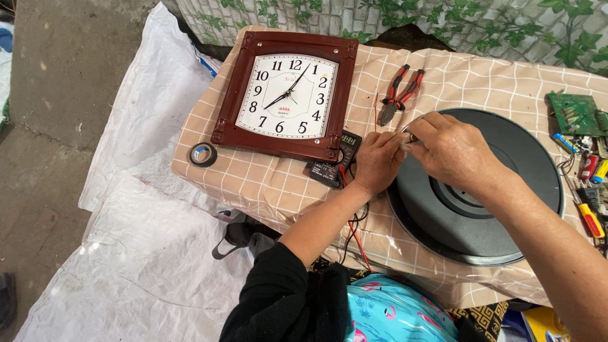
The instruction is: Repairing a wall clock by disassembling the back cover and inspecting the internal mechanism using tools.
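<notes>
A round dark grey disc-shaped appliance (506, 190) lies upside down on the checked cloth. At its upper left rim, my left hand (378, 161) and my right hand (451, 149) meet, fingertips pinched together on a small metal piece (411, 137) with a thin wire. What exactly the piece is stays too small to tell. Red-handled pliers (398, 94) lie just beyond my hands. A black multimeter (334, 161) with red and black leads sits beside my left hand.
A square brown-framed wall clock (286, 95) lies at the table's left part, with a roll of black tape (203, 154) near the left edge. A green circuit board (575, 114), batteries and a red-yellow screwdriver (590, 218) lie at the right. White plastic sheeting (126, 253) covers the floor.
</notes>
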